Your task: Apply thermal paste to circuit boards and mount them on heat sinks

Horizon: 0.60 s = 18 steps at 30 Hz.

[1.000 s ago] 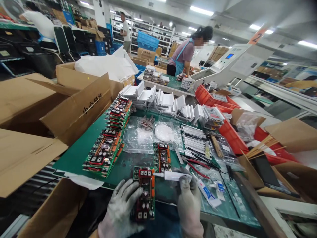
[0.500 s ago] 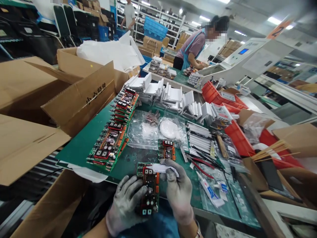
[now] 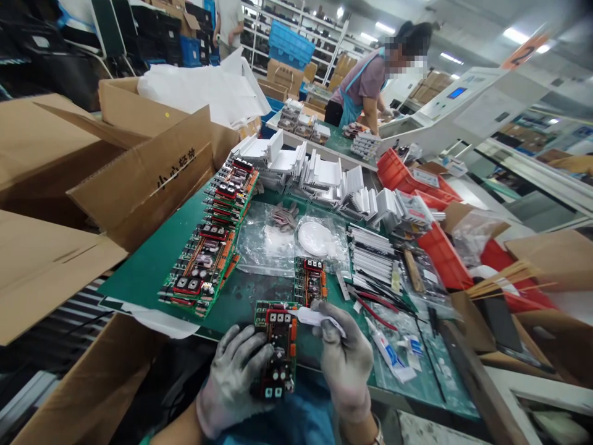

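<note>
My gloved left hand [image 3: 238, 374] grips the left edge of a green circuit board [image 3: 280, 340] with red-framed square parts, held at the table's front edge. Between the fingers and thumb of my gloved right hand [image 3: 345, 358] is a white flat tool [image 3: 317, 317]; its tip lies at the three square parts near the board's top. Just beyond, a second circuit board [image 3: 310, 281] lies on the green table. Stacked circuit boards [image 3: 204, 256] stand to the left. A white round pad [image 3: 315, 239] lies on a clear plastic bag.
Silver heat sinks [image 3: 324, 176] line the table's back. At right are red-handled pliers [image 3: 377, 309], a tube [image 3: 391, 352] and red bins [image 3: 445, 256]. An open cardboard box [image 3: 152, 179] stands left. A person [image 3: 365, 80] works beyond.
My right hand has moved right and slightly down with the white tool, whose tip has shifted right across the board's top. My left hand keeps its hold. The person beyond has moved their arms.
</note>
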Motion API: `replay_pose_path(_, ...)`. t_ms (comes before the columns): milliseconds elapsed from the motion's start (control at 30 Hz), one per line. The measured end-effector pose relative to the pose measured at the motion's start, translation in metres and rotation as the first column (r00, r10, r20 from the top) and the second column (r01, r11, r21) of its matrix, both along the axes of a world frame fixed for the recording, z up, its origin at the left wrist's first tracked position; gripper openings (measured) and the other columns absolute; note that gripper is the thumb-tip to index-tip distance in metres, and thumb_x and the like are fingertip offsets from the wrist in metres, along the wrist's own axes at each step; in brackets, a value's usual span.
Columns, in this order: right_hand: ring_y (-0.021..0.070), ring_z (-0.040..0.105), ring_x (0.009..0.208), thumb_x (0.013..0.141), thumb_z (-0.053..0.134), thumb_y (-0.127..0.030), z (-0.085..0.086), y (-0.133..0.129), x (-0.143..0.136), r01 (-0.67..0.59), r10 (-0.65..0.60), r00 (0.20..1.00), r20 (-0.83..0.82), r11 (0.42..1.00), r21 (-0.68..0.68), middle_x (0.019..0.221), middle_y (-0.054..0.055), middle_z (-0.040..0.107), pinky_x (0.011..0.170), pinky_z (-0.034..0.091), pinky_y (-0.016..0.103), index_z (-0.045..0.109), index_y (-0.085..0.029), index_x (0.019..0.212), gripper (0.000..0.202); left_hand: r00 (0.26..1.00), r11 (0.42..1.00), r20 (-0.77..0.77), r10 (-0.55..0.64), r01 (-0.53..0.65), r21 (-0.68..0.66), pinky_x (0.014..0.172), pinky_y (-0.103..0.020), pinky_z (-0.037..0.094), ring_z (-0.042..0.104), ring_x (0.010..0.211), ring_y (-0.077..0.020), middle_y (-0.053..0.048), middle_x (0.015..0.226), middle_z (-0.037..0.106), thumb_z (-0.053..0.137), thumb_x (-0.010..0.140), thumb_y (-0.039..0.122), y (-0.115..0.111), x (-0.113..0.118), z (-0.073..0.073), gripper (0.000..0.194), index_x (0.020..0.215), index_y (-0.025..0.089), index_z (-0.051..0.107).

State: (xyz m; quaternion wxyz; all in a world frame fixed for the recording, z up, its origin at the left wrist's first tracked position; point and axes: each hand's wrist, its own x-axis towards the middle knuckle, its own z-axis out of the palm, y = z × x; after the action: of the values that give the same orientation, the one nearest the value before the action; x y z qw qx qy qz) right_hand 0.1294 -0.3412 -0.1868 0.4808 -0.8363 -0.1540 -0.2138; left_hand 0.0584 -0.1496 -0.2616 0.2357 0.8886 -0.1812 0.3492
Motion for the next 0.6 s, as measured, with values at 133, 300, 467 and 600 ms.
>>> replay_pose_path(133, 0.0200, 0.073, 0.084, 0.098, 0.052, -0.029, -0.024, -0.005, -0.012, 0.027, -0.029, 0.999, 0.043, 0.999, 0.038, 0.104, 0.006, 0.075, 0.064, 0.060, 0.028, 0.068, -0.025, 0.111, 0.021, 1.000, 1.000, -0.004, 0.009, -0.009, -0.007, 0.117, -0.043, 0.027, 0.060, 0.113, -0.0265, -0.007, 0.110, 0.070, 0.066, 0.077, 0.063, -0.001, 0.000, 0.000, 0.058, 0.118, 0.024, 0.062)
replay_pose_path(300, 0.0226, 0.070, 0.102, 0.097, 0.053, -0.021, -0.044, -0.010, -0.024, -0.069, 0.060, 0.989, 0.134, 0.995, 0.067, 0.112, 0.006, 0.073, 0.071, 0.062, 0.033, 0.064, -0.029, 0.121, 0.027, 1.000, 1.000, -0.029, 0.010, -0.010, -0.020, 0.118, -0.043, 0.025, 0.058, 0.117, -0.0273, -0.008, 0.114, 0.069, 0.063, 0.079, 0.063, -0.002, -0.002, -0.001, 0.057, 0.119, 0.023, 0.062)
replay_pose_path(467, 0.0233, 0.071, 0.100, 0.099, 0.050, -0.022, -0.039, -0.014, -0.029, -0.117, 0.119, 0.962, 0.245, 0.993, -0.021, 0.112, 0.008, 0.073, 0.075, 0.062, 0.036, 0.059, -0.029, 0.131, 0.034, 0.999, 0.999, -0.036, 0.005, -0.006, -0.043, 0.119, -0.041, 0.024, 0.058, 0.117, -0.0263, -0.007, 0.113, 0.069, 0.059, 0.082, 0.063, -0.002, -0.001, 0.002, 0.054, 0.117, 0.022, 0.062)
replay_pose_path(600, 0.0203, 0.073, 0.077, 0.100, 0.050, -0.023, -0.016, -0.003, -0.026, -0.160, 0.252, 0.902, 0.350, 0.950, -0.270, 0.099, 0.010, 0.076, 0.061, 0.059, 0.030, 0.063, -0.025, 0.125, 0.029, 0.999, 0.998, -0.035, 0.009, -0.011, -0.065, 0.117, -0.042, 0.026, 0.058, 0.116, -0.0264, -0.007, 0.110, 0.069, 0.054, 0.085, 0.063, -0.005, -0.001, 0.003, 0.052, 0.116, 0.022, 0.062)
